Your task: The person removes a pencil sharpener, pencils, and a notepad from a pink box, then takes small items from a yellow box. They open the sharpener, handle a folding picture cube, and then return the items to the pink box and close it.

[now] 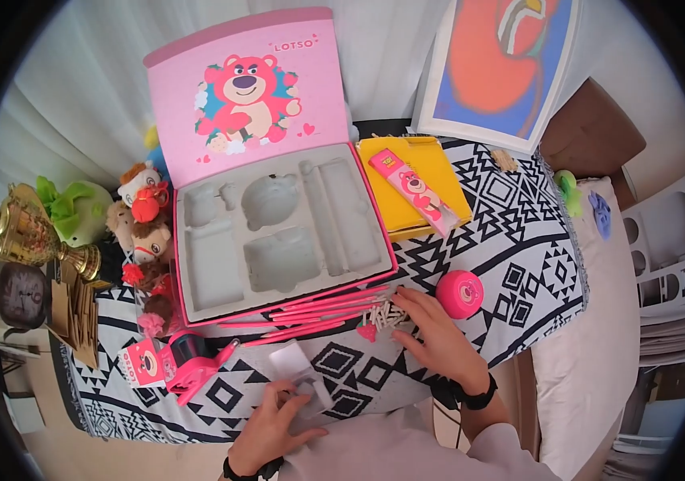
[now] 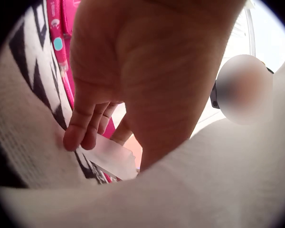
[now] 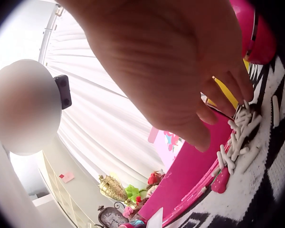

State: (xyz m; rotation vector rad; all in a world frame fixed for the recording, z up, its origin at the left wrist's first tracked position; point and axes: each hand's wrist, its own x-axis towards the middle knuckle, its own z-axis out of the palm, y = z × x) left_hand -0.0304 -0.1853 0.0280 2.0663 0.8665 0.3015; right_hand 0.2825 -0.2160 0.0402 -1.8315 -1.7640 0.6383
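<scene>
A small clear plastic box (image 1: 310, 393) with its lid raised stands at the table's near edge. My left hand (image 1: 270, 421) holds it, fingers and thumb at its near-left side; the box (image 2: 111, 156) shows beyond the fingertips in the left wrist view. My right hand (image 1: 443, 341) reaches over a pile of short white sticks (image 1: 383, 317), fingers spread and slightly bent, fingertips right at the pile's edge. In the right wrist view the white sticks (image 3: 237, 142) lie loose below the fingers. A small pink piece (image 1: 366, 333) sits beside them.
Long pink pencil-like sticks (image 1: 302, 313) lie before an open pink Lotso box (image 1: 278, 293) with a moulded grey insert. A round pink case (image 1: 460, 294) is at right, a pink tape-dispenser-like item (image 1: 190, 365) at left. Behind are a yellow box (image 1: 439, 176) and plush toys (image 1: 150, 240).
</scene>
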